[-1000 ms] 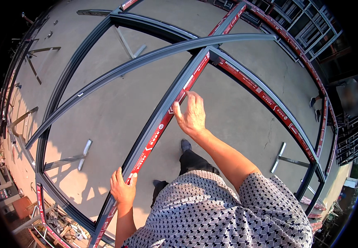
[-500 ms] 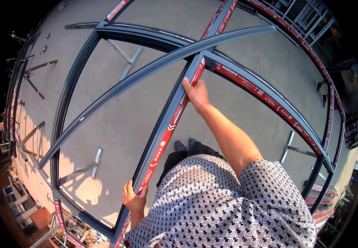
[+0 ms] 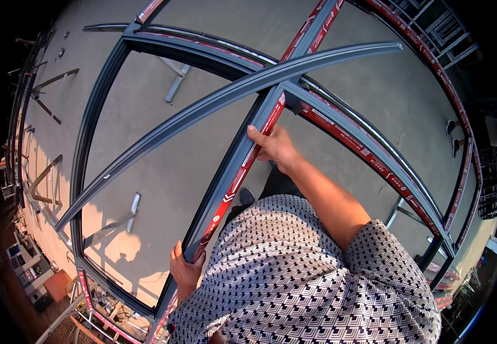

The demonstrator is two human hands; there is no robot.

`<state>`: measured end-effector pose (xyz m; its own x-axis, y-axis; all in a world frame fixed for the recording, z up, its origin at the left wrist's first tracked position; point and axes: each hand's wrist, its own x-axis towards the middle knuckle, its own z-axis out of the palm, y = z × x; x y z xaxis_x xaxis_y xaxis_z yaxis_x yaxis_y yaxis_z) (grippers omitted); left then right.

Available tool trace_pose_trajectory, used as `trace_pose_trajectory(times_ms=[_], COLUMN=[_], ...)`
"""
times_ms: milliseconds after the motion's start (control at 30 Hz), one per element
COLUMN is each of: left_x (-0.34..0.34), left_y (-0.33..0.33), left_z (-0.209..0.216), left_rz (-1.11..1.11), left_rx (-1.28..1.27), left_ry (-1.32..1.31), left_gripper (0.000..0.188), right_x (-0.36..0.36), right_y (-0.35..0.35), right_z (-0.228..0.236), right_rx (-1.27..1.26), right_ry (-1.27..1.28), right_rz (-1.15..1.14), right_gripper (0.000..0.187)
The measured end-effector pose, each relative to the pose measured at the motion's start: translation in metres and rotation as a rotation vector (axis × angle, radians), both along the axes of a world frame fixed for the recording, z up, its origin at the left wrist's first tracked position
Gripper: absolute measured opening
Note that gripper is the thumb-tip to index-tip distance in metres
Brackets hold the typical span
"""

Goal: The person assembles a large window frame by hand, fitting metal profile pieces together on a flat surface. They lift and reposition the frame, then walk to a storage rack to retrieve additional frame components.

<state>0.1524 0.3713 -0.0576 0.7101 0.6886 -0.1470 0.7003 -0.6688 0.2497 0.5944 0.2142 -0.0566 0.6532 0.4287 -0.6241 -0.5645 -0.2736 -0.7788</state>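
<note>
Well apart, my left hand (image 3: 185,268) and right hand (image 3: 278,149) clamp their fingers on a red-taped frame bar (image 3: 216,210) slanting above the floor (image 3: 139,103), a long grey strip (image 3: 317,59) crossing its far end.

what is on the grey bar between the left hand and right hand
In the head view, grey bar with a red printed strip runs between left hand and right hand; nothing else lies on that stretch.

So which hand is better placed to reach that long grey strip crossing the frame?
Probably the right hand: it grips the red-labelled bar near where the long grey strip crosses it. The left hand holds the same bar lower down, farther from the strip.
</note>
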Motion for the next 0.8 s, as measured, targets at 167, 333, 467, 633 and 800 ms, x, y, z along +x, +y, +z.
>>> trace_pose_trajectory(times_ms=[167,333,467,633,800], left_x=[0.088,0.179,0.188,0.185,0.184], left_y=[-0.015,-0.032,-0.037,-0.035,-0.035], left_z=[-0.003,0.001,-0.003,-0.009,-0.012], left_rz=[-0.017,-0.001,0.04,-0.022,-0.052], left_rx=[0.012,-0.018,-0.008,0.081,0.096], left_ry=[0.039,0.077,0.106,0.055,0.009], left_gripper=[0.088,0.08,0.076,0.071,0.07], right_x=[0.017,0.022,0.023,0.023,0.023], right_y=[0.0,-0.004,-0.005,-0.003,-0.005], right_z=[-0.003,-0.009,-0.008,-0.01,-0.012], right_rx=[-0.011,0.011,0.003,0.002,0.01], right_ry=[0.118,0.159,0.154,0.062,0.018], right_rz=[0.122,0.23,0.225,0.186,0.192], right_gripper=[0.06,0.061,0.057,0.05,0.051])
